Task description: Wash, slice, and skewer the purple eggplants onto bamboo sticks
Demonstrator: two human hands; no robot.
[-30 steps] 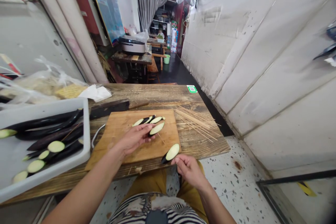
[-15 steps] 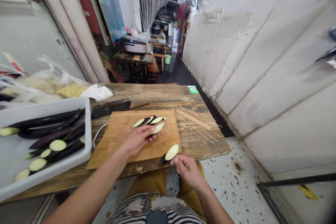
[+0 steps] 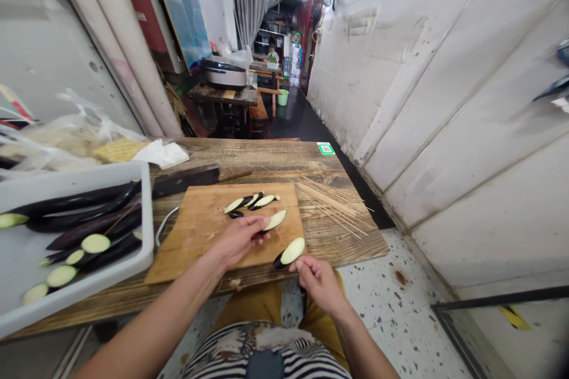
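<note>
My left hand [image 3: 243,239] pinches an eggplant slice [image 3: 276,220] with pale flesh and a dark skin edge, above the cutting board [image 3: 204,231]. Closed low at the board's right front corner, my right hand [image 3: 316,282] grips a thin bamboo skewer [image 3: 281,237] at its end. Another eggplant slice [image 3: 293,250] is threaded on that skewer just ahead of my right fingers. The skewer's bare part points up toward the slice in my left hand; whether its tip touches cannot be made out. Several cut eggplant pieces [image 3: 265,201] lie farther back on the board.
Loose bamboo skewers [image 3: 333,198] are spread on the wooden table [image 3: 284,157] right of the board. A cleaver [image 3: 191,179] lies behind it. On the left stands a white tub [image 3: 147,213] of whole and cut eggplants [image 3: 80,196], with plastic bags [image 3: 75,136] behind.
My left hand has shifted slightly with its slice to the right, uncovering a small dark piece on the board. My right hand keeps its hold on the skewer. The view has tilted slightly.
</note>
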